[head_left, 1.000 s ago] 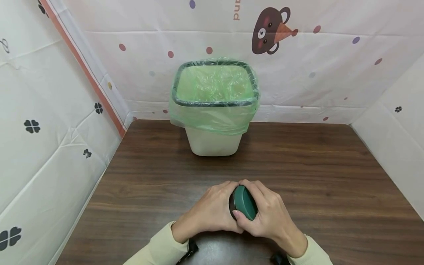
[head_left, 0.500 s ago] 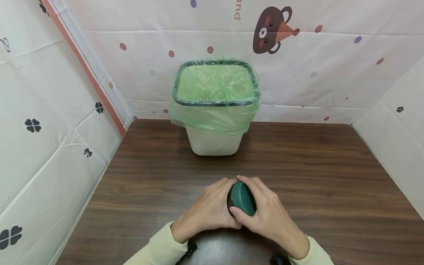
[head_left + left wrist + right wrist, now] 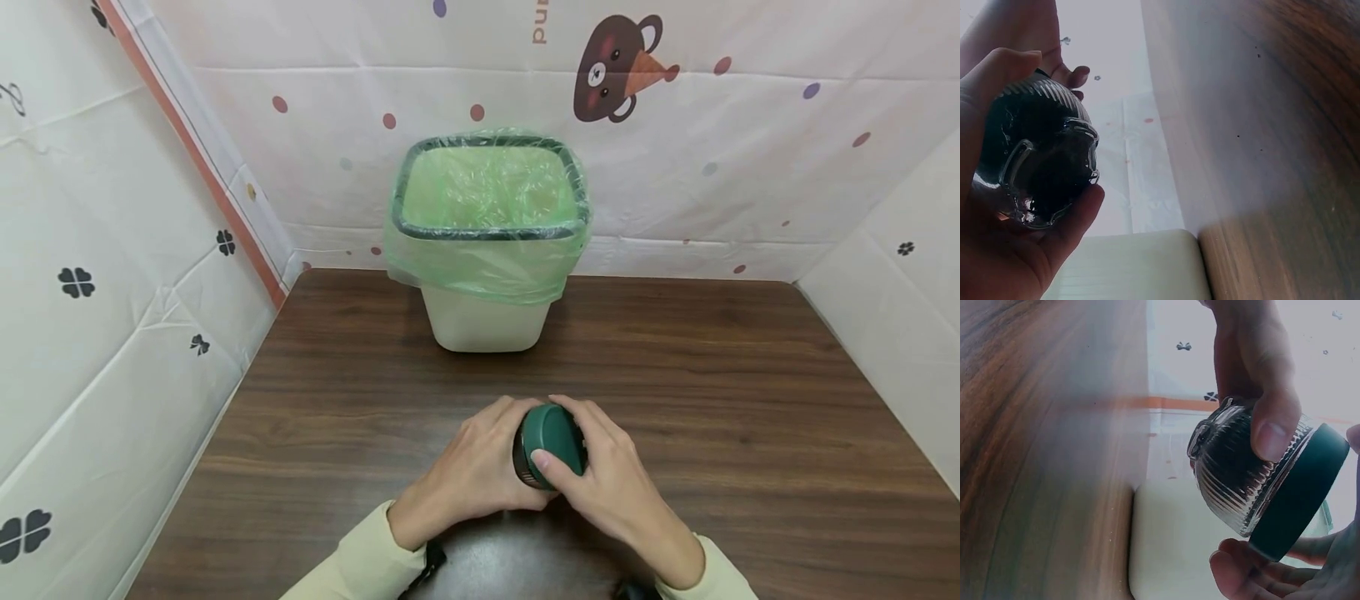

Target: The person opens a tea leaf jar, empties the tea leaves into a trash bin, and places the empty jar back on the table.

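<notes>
A ribbed glass jar (image 3: 1229, 469) with dark contents and a green lid (image 3: 553, 435) is held up over the front middle of the table, tilted with its lid toward the right. My left hand (image 3: 483, 462) grips the glass body, its fingers and thumb wrapped round the ribs. In the left wrist view the moulded base of the jar (image 3: 1047, 162) faces the camera. My right hand (image 3: 618, 483) holds the lid from the other side, thumb lying on its near edge and fingers round the far edge. Part of the glass is hidden behind my hands in the head view.
A pale bin (image 3: 487, 321) lined with a green plastic bag (image 3: 480, 271) stands at the back of the brown wooden table (image 3: 712, 392). Printed white sheets (image 3: 315, 167) hang behind and at both sides.
Both hands have lifted the jar slightly away from me. My right fingers have shifted and loosened a little on the lid, so more of its green top shows.
</notes>
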### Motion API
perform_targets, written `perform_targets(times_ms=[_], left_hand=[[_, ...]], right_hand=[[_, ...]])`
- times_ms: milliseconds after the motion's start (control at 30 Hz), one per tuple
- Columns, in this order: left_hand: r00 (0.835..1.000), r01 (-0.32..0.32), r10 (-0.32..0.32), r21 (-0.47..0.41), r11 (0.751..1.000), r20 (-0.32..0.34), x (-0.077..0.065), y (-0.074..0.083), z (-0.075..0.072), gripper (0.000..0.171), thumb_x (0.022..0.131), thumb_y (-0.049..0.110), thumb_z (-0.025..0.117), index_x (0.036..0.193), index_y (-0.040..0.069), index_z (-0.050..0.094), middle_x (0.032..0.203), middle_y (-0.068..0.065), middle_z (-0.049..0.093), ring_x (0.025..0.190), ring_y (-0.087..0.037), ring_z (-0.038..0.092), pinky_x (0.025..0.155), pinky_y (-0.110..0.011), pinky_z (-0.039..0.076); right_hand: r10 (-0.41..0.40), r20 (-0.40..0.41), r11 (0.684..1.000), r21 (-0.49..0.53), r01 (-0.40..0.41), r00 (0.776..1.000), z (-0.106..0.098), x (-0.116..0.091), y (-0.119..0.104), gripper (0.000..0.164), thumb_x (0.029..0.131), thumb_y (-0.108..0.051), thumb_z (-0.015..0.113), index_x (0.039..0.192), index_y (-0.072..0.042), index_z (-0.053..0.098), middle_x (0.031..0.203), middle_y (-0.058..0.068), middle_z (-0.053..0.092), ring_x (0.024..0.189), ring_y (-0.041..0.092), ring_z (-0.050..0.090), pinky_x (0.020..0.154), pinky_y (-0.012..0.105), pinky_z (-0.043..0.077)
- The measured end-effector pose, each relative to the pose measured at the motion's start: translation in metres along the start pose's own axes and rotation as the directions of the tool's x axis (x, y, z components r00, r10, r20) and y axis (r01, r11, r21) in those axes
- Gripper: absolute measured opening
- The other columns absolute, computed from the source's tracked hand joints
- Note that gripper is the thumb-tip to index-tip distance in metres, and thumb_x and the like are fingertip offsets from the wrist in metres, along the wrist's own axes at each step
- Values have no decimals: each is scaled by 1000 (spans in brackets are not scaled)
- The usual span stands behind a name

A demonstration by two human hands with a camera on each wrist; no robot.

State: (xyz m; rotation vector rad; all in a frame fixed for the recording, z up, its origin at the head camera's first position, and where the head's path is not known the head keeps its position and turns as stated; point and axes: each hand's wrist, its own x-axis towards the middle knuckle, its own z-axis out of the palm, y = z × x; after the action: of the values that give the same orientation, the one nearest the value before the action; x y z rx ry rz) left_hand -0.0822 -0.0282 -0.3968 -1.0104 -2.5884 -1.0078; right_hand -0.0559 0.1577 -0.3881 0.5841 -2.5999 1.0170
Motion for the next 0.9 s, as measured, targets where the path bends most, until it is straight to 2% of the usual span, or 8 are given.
perform_targets(times_ms=[233, 500, 733, 900], left_hand=[[1000, -16, 16, 2, 1000, -19, 0, 0, 1, 75, 60, 47, 76, 125, 20, 48, 102, 7, 52, 85, -2, 47, 69, -22, 50], [1000, -14, 15, 33, 999, -24, -1, -1, 4, 74, 62, 50, 74, 124, 19, 48, 103, 7, 51, 85, -2, 46, 70, -23, 50], [997, -36, 46, 151, 988, -60, -1, -1, 10, 73, 58, 45, 74, 121, 18, 50, 103, 7, 51, 88, -4, 46, 72, -26, 51], [996, -24, 39, 176, 984, -81, -1, 0, 11, 79, 58, 45, 75, 126, 13, 48, 104, 3, 52, 88, -8, 48, 72, -27, 51]], right_hand=[[52, -4, 999, -15, -52, 999, 0, 1, -1, 51, 85, -45, 61, 127, -18, 49, 111, -3, 57, 88, 8, 54, 68, 36, 53], [140, -7, 990, -22, -140, 990, 0, 3, -1, 42, 86, -47, 58, 117, -19, 56, 89, -9, 59, 74, 4, 53, 61, 32, 49], [221, 51, 975, -26, -220, 974, 5, 5, -5, 53, 81, -61, 58, 113, -19, 55, 94, -5, 60, 72, 6, 53, 55, 28, 48], [225, 21, 974, -29, -224, 974, 8, 7, -3, 54, 78, -63, 60, 109, -19, 56, 93, -6, 59, 70, 6, 52, 54, 27, 48]])
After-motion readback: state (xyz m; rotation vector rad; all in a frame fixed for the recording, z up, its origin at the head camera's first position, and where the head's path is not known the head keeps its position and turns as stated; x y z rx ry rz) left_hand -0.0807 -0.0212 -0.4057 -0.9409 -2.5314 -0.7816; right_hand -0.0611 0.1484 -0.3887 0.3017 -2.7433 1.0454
